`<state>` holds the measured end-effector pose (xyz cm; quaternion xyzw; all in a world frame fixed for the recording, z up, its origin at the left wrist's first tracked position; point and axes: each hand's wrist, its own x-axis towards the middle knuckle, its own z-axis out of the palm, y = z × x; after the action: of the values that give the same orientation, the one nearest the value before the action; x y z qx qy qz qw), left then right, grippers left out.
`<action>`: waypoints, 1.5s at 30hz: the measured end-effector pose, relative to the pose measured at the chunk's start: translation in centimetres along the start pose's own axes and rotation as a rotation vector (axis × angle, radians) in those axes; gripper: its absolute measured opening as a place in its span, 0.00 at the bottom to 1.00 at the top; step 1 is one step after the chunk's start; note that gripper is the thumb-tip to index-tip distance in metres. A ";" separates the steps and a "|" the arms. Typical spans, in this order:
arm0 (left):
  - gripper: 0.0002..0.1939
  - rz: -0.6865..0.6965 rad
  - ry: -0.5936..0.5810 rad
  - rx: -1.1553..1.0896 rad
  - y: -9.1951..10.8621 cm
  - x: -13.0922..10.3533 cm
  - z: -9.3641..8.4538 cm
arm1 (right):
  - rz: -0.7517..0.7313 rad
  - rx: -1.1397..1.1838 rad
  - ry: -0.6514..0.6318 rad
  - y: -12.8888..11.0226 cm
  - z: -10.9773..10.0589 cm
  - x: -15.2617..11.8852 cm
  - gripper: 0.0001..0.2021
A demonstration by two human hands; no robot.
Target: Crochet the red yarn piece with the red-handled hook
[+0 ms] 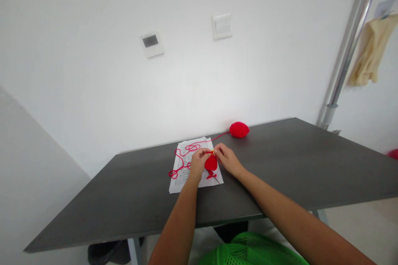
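A red crocheted piece (pixel 211 163) hangs between my hands above the printed sheet. My left hand (pixel 198 162) pinches its upper left edge. My right hand (pixel 226 160) has its fingertips closed at the top right, by a small yellow ring-like piece (pixel 212 152) too small to make out fully. Below the crocheted piece, a thin metal hook or needle (pixel 217 180) slants down over the sheet's lower edge beside a red tail of yarn. Loose red yarn (pixel 178 169) loops over the paper left of my hands.
A red yarn ball (pixel 239 130) sits at the back of the dark table (pixel 280 161), its strand running to the paper sheet (pixel 177 188). The white wall behind carries a switch (pixel 222 26) and a control panel (pixel 152 44). Beige gloves (pixel 371 51) hang far right beyond a metal pole (pixel 351 49).
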<state>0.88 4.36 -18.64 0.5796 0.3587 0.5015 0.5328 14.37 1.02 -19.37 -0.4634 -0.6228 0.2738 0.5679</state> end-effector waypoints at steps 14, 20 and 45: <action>0.11 -0.123 -0.104 -0.091 -0.3 0.0 -0.3 | 0.069 0.050 -0.014 0.8 0.0 0.3 0.06; 0.04 0.132 -0.006 0.209 -1.1 0.3 -0.5 | 0.102 0.054 -0.030 1.3 -0.2 0.5 0.07; 0.07 0.565 -0.029 0.736 -0.7 -0.4 -0.5 | 0.125 -0.024 -0.033 0.7 0.0 0.1 0.06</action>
<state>0.33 4.24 -19.44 0.8123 0.3333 0.4580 0.1390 14.56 1.40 -19.93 -0.5035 -0.6050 0.3089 0.5339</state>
